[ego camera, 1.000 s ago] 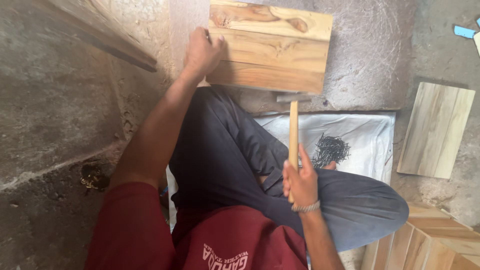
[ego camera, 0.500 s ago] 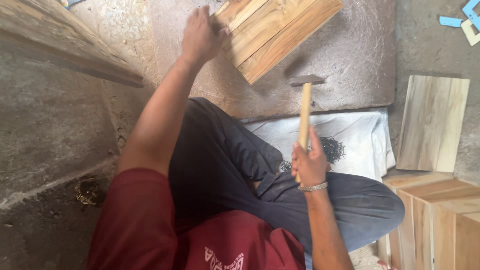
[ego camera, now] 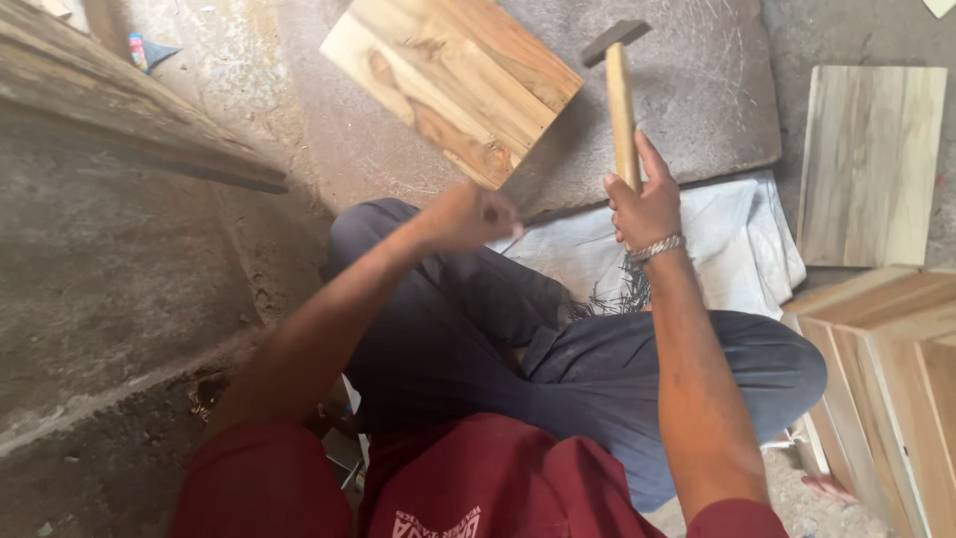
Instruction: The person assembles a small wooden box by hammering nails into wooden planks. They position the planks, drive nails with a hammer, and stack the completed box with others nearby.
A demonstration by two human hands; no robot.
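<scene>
Head view shows me the right hand clamped on the hammer, its head just right of the tilted panel, while the left hand, fingers curled near the panel's lower corner, risks a stray blow.

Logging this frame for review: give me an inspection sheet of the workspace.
Surface: grey slab on a concrete floor.
Job's things: slatted wooden panel lying askew on the slab; hammer, head up.
Clutter: pile of nails on a white sack; loose board; wooden boxes; long plank.
Hands: left hand near the panel's corner, blurred; right hand grips the hammer handle.
Cables: nothing seen.
Surroundings: person seated, legs folded.
</scene>
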